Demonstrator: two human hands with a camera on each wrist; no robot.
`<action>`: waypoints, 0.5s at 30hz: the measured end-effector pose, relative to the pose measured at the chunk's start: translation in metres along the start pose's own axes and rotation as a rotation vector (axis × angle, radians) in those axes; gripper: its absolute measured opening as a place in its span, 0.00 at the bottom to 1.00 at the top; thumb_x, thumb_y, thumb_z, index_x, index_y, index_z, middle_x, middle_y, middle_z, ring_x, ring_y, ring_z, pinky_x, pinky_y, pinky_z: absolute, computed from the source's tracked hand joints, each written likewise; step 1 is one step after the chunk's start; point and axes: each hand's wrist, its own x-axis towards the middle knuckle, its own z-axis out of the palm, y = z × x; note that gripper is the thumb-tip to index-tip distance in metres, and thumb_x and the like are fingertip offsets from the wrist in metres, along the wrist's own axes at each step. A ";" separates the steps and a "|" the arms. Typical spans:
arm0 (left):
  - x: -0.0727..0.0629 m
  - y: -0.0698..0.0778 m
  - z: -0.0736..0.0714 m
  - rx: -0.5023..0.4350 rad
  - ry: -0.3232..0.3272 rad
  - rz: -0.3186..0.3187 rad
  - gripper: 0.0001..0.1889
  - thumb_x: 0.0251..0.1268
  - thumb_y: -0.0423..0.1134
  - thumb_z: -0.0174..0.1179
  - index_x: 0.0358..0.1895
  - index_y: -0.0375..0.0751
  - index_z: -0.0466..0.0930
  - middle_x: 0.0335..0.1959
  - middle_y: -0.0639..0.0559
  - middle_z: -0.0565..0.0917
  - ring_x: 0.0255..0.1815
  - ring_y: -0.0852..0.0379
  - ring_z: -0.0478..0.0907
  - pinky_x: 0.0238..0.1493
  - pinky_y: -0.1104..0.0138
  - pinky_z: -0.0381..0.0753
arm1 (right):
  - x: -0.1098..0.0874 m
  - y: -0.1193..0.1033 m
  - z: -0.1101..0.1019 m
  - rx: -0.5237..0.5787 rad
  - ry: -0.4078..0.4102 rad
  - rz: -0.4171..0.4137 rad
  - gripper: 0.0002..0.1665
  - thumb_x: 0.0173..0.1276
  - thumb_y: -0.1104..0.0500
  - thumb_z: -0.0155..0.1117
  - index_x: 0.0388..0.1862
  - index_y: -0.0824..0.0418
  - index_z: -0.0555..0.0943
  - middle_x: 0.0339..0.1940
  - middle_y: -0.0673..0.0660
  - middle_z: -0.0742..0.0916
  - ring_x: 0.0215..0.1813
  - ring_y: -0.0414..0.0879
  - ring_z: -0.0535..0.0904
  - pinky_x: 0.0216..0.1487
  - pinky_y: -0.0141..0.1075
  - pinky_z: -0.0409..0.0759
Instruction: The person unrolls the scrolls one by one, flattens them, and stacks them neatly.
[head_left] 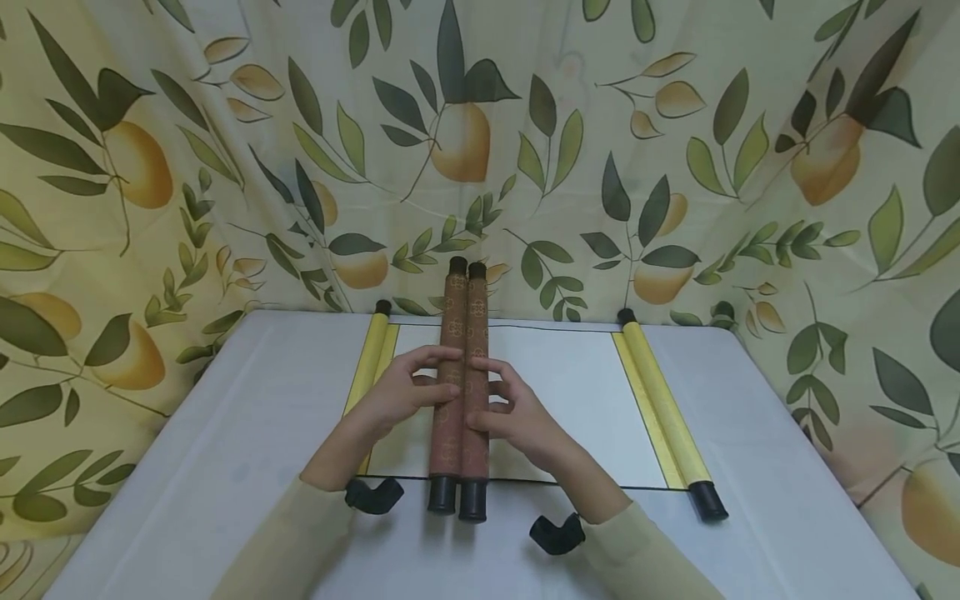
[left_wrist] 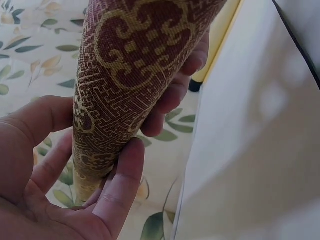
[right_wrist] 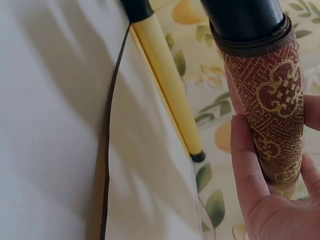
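Observation:
Two reddish-brown brocade scroll rolls with black end knobs stand side by side, touching, in the head view: a left roll [head_left: 447, 433] and a right roll [head_left: 476, 446]. My left hand [head_left: 397, 392] grips the left roll from its outer side, thumb and fingers curled on it. The right roll is gripped likewise by my right hand [head_left: 525, 417]. Gold patterning shows on the brocade [left_wrist: 135, 65] in the left wrist view. Below the rolls lies an opened scroll with a white sheet [head_left: 570, 400]; they cover part of it. Whether both rolls belong to one scroll, I cannot tell.
Yellow rollers with black knobs bound the white sheet, a left roller [head_left: 366, 354] and a right roller [head_left: 667, 404]. A white-covered table [head_left: 780, 500] lies underneath. Behind it hangs a curtain [head_left: 570, 242] printed with fruit and leaves. Black wrist-worn pieces [head_left: 557, 534] sit by both sleeves.

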 end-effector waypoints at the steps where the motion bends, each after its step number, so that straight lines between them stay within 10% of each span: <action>1: 0.001 0.000 0.003 -0.005 -0.005 0.006 0.28 0.63 0.34 0.68 0.66 0.46 0.74 0.63 0.41 0.73 0.49 0.49 0.82 0.47 0.61 0.83 | -0.002 0.000 -0.002 -0.001 0.002 0.001 0.44 0.64 0.66 0.66 0.73 0.41 0.61 0.65 0.64 0.73 0.57 0.56 0.81 0.48 0.48 0.85; 15: 0.026 0.002 0.030 -0.099 -0.005 0.023 0.35 0.59 0.30 0.69 0.70 0.54 0.70 0.73 0.46 0.66 0.59 0.42 0.79 0.51 0.56 0.84 | -0.013 -0.002 -0.035 -0.054 0.020 -0.052 0.44 0.64 0.68 0.66 0.75 0.45 0.61 0.63 0.65 0.73 0.56 0.57 0.81 0.49 0.47 0.84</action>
